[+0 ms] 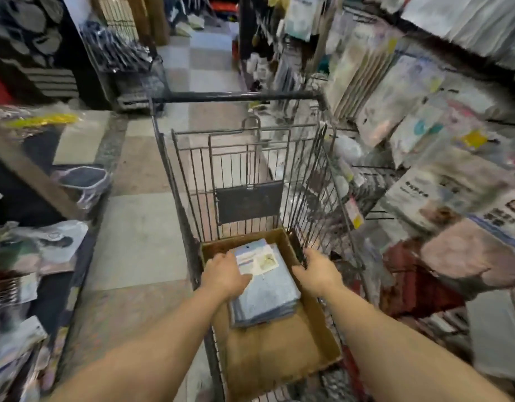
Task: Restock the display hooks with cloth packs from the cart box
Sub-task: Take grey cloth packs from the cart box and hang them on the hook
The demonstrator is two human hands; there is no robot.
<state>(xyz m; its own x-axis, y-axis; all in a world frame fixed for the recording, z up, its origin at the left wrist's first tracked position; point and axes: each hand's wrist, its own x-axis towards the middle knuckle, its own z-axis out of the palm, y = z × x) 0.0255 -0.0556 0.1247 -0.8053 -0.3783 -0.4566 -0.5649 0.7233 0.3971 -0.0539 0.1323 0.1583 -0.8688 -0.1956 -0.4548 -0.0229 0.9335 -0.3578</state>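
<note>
Shop aisle: a box (268,369) is seen in a cart (247,158); packs (268,291) are touched by the left hand (224,275), the far-right box edge gripped by the right hand (315,271).

The cardboard box (268,358) stood open above, and bare floor lay nearer than the left grip (224,275) on the cloth packs (265,294). Beside the right grip (317,274), the box wall and the cart's wire side (323,204) closed in, hanging packs (424,117) crowding beyond.

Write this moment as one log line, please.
stage: reaching | left hand: on cloth packs | right hand: at box wall | cart: parked
</note>
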